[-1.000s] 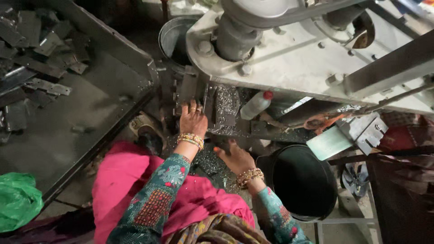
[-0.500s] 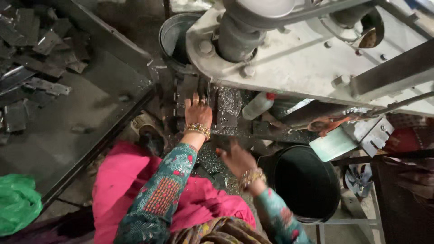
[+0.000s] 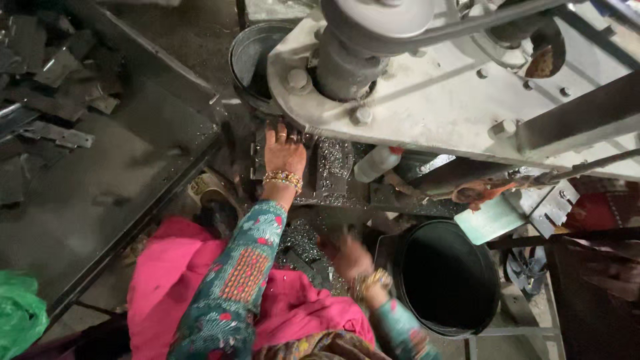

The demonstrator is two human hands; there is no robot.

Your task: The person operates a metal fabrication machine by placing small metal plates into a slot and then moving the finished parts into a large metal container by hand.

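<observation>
We logged the left hand (image 3: 285, 152) stretched forward under the overhang of the grey machine body (image 3: 427, 100), palm down, fingers together and laid flat on the dark metal plate (image 3: 333, 175) of the machine bed. Whether it gripped a part beneath the palm we could not tell; the fingertips sat in shadow against the machine's base. Gold bangles (image 3: 283, 179) ringed that wrist, and the patterned teal sleeve (image 3: 230, 280) ran back from it toward the camera.

The right hand (image 3: 347, 255) hung nearer the body than the machine, blurred, below the plate and just beside the black bucket (image 3: 447, 277). Its fingers looked loosely curled, but the blur kept us from telling whether they held anything. Bangles showed on that wrist too.

Metal shavings (image 3: 333, 157) glittered on the plate just right of the left hand and spilled down below it. A white plastic bottle with a red cap (image 3: 377, 162) lay on its side under the machine, right of the shavings. A grey metal bucket (image 3: 253, 63) stood behind the machine's left corner, beyond the left hand. Pink cloth (image 3: 173, 280) covered the lap below the machine. Well to the left of the machine we noted a flat tray (image 3: 100, 173) with dark metal scraps (image 3: 53, 67) heaped at its far end, and a green bag (image 3: 20, 313) at the near left corner.
</observation>
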